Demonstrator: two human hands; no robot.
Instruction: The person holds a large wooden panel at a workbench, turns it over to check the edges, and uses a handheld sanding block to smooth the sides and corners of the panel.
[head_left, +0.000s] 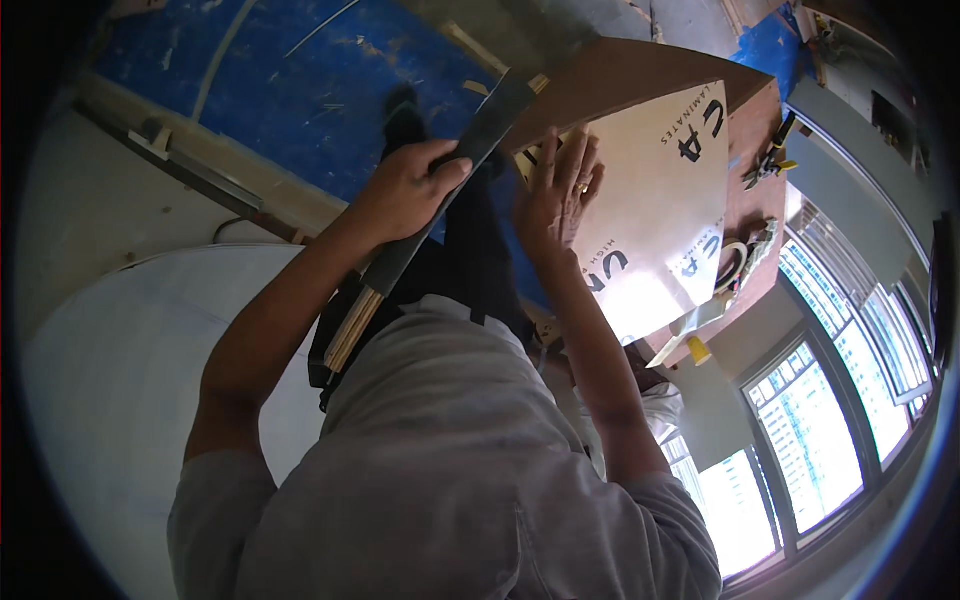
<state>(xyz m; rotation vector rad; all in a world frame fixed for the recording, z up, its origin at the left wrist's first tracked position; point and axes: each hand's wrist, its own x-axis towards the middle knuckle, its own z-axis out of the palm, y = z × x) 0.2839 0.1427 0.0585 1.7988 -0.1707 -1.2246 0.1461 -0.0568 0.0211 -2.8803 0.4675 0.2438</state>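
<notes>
A long, narrow plywood strip [413, 252] with a dark grey face slants in front of my body, layered edges showing at its lower end. My left hand [408, 195] is closed around its middle, thumb over the upper face. My right hand [560, 195] lies with outstretched fingers at the left edge of a cream laminate sheet [655, 190] printed with dark lettering. That hand touches the sheet and appears to grip nothing. Beneath the sheet is a brown wooden board [620, 75], part of a work surface.
Yellow-handled pliers [775, 160] and a roll of tape [733, 265] lie along the work surface's right side, near a yellow cup [699, 350]. Blue sheeting [300, 90] with wood scraps covers the floor. A large white panel [170, 370] stands at left, bright windows [810, 430] at right.
</notes>
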